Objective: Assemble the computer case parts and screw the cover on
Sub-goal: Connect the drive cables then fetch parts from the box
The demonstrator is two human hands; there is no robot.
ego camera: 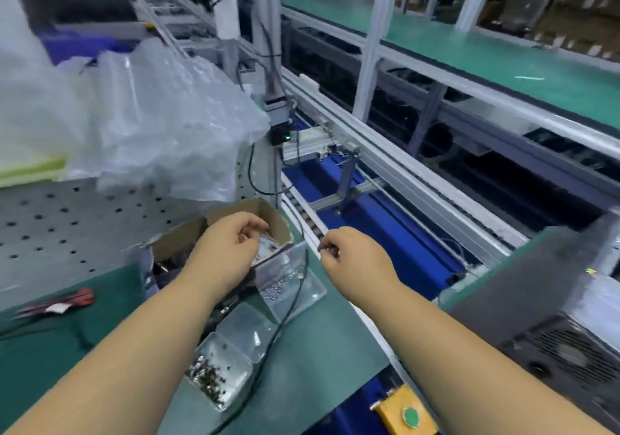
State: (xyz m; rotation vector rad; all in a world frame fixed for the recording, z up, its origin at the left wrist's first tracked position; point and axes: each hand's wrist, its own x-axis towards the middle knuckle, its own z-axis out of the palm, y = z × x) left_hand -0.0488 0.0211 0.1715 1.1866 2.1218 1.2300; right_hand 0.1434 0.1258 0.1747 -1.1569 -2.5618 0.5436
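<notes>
green mat [312, 344], blue conveyor [385, 233] — brown box [248, 209]

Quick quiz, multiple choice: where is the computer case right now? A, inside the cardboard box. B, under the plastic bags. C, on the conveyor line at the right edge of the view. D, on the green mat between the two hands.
C: the dark computer case sits at the right edge on the conveyor line, apart from both hands, which are over the screw trays.

Green-matted workbench [312, 344], clear divided screw tray [235, 360] lying on it, open cardboard box [214, 230] just behind the tray, bulging plastic bags [161, 126] farther behind, red-handled tool [63, 300] well left of the tray
</notes>
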